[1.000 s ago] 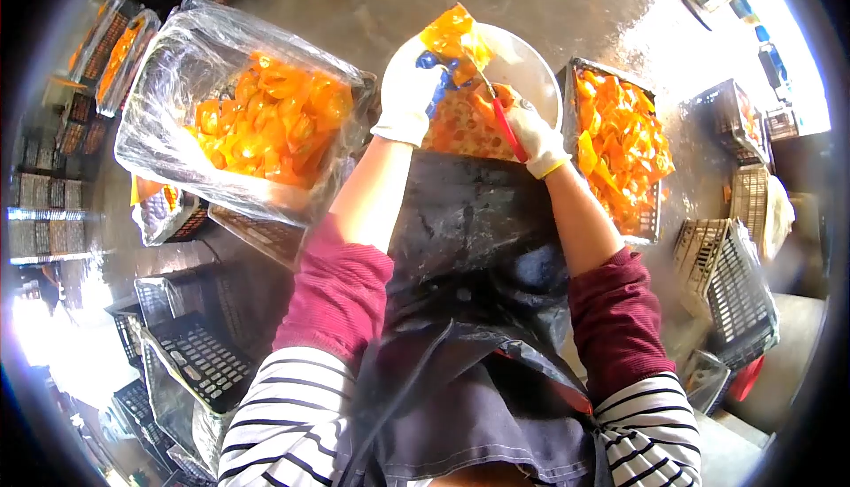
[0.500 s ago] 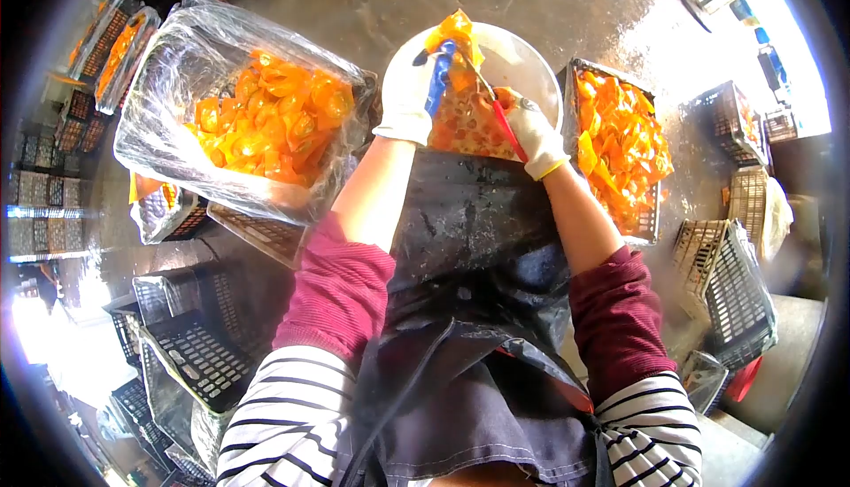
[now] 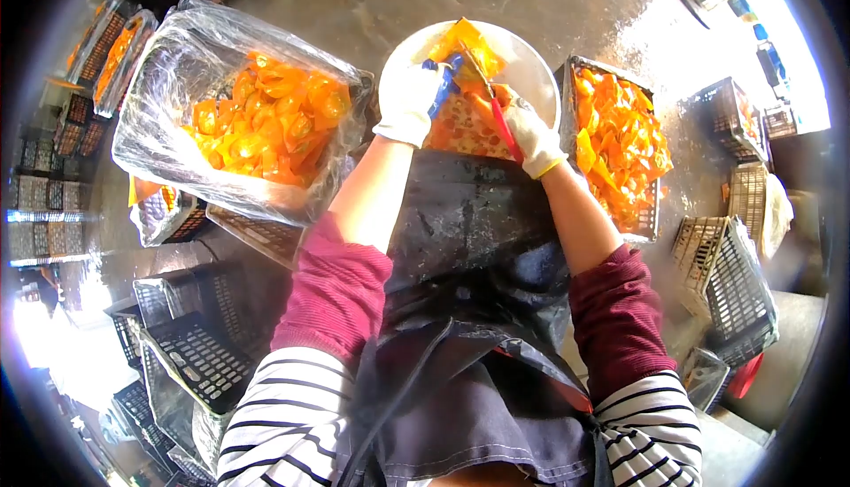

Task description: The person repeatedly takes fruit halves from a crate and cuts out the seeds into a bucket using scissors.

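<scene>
Over a white basin [image 3: 546,75] my left hand [image 3: 416,102], in a white glove with blue fingers, is closed on an orange film packet [image 3: 481,46]. My right hand [image 3: 529,133], also gloved, grips red-handled scissors [image 3: 505,130]. Their thin metal blades reach up to the packet's near side, overlapping it in view; whether they are cutting into it I cannot tell. Below both hands, many small orange-red pieces [image 3: 456,128] lie in the basin. The left fingertips are partly hidden behind the glove and packet.
Left of the basin stands a plastic-lined crate [image 3: 146,128] heaped with orange packets. At right, another crate [image 3: 653,212] holds glossy orange film pieces. Stacked black crates [image 3: 199,359] stand at lower left, and more crates [image 3: 739,297] at right. A black apron [image 3: 469,221] covers my lap.
My left hand has turned and lowered slightly, and the packet has swung right and spread out flatter. The scissors have shifted slightly to the left, with the blades pointing further up.
</scene>
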The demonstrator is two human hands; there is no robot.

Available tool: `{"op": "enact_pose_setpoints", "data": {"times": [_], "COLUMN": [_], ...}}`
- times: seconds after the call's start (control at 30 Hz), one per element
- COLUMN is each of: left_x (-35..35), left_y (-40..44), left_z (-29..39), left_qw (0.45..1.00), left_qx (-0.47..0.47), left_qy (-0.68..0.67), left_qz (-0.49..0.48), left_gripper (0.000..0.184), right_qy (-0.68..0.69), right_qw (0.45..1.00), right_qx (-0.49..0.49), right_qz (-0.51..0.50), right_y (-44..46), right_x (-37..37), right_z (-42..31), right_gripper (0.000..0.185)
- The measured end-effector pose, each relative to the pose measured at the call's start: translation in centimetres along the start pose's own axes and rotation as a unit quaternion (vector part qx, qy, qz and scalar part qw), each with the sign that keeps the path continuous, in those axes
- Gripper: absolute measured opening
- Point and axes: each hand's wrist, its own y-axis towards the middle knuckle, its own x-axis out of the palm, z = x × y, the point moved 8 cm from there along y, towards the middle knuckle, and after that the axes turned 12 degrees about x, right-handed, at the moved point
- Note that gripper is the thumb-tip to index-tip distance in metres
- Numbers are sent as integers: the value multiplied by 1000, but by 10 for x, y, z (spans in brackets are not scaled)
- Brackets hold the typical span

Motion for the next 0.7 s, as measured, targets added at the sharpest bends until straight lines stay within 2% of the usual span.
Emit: {"op": "enact_pose_setpoints", "data": {"times": [0.1, 0.2, 0.3, 0.4, 0.47, 0.5, 0.53, 0.6, 0.7], "left_x": [5, 7, 5, -1, 5, 8, 11, 18, 21], "left_y": [0, -8, -3, -2, -3, -2, -1, 5, 0], "left_z": [4, 18, 14, 3, 19, 19, 19, -2, 7], "left_qw": [994, 984, 985, 985, 992, 990, 989, 977, 968], "left_qx": [-59, -121, -46, -81, 0, 0, -1, -83, -94], "left_qy": [-94, -122, -162, -147, -129, -137, -145, -195, -231], "left_qz": [8, 52, 32, 39, 0, -12, -24, -30, -18], "left_gripper": [33, 35, 34, 34, 35, 35, 36, 38, 38], "right_qy": [86, 127, 105, 49, 48, 48, 46, 40, -68], "right_qw": [988, 974, 977, 986, 979, 975, 981, 990, 996], "right_qx": [111, 168, 161, 147, 185, 203, 179, 130, 60], "right_qz": [-62, -77, -94, -61, -67, -71, -63, -47, -7], "right_y": [-8, -18, -12, -14, -20, -21, -19, -11, -2], "right_x": [5, 7, 9, 6, 3, 3, 0, -5, -14], "right_z": [3, -5, 3, -4, -11, -12, -12, -4, 0], "right_gripper": [38, 32, 33, 33, 33, 33, 32, 30, 26]}}
